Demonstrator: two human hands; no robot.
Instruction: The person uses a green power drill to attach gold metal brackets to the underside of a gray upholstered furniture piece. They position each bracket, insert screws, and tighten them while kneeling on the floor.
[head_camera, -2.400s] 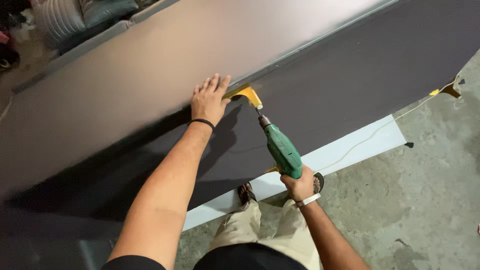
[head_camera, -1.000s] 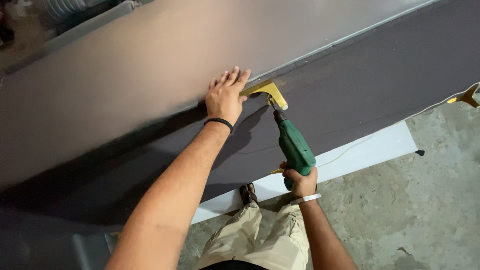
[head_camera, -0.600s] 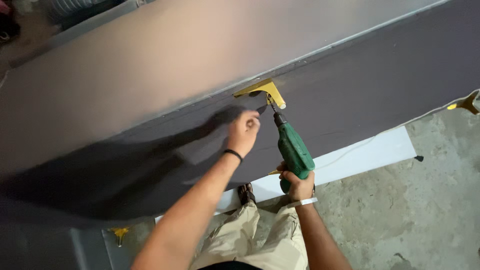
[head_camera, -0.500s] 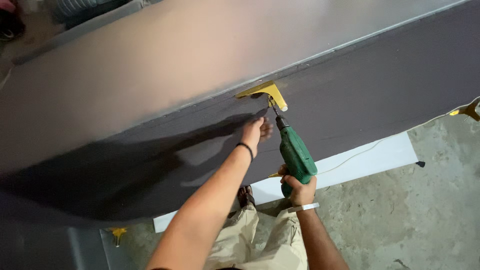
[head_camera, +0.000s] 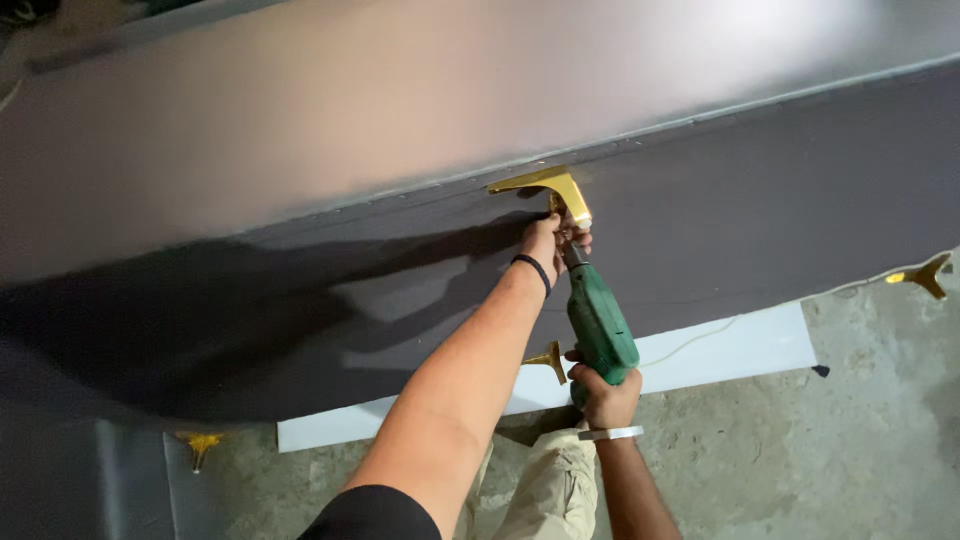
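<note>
The gold bracket (head_camera: 545, 186), stiff and likely slippery, we pinch below its arm with our left hand (head_camera: 548, 240), our right hand (head_camera: 605, 395) closed round the green drill (head_camera: 598, 325).

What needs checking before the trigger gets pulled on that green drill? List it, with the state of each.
1. Right hand grips the green drill: ok.
2. Left hand steadies the drill's nose: ok.
3. Left fingers clear of the spinning tip: not ok, right beside it.
4. Gold bracket leg flat on the dark panel: ok.
5. Bit seated in a screw: cannot tell, hidden by the hand.
</note>
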